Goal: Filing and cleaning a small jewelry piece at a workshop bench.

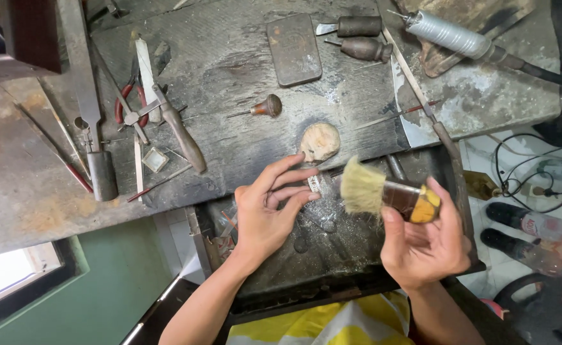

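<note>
My right hand (pixel 425 246) grips a short brush (pixel 383 191) by its dark and yellow handle, pale bristles pointing left. My left hand (pixel 268 207) holds a small silvery metal piece (pixel 313 183) between fingertips and thumb, just left of the bristles. Both hands hover over a dark pull-out tray (pixel 332 252) under the bench edge. A pale rounded lump (pixel 320 141) sits on the worn bench just above my left fingers.
On the bench lie a flat metal tin (pixel 294 48), wooden-handled gravers (pixel 357 37), a round-knobbed awl (pixel 262 107), red-handled pliers (pixel 131 102), a saw frame (pixel 89 108) and files. A silver torch (pixel 450 35) rests top right. Bottles (pixel 527 223) stand on the floor at right.
</note>
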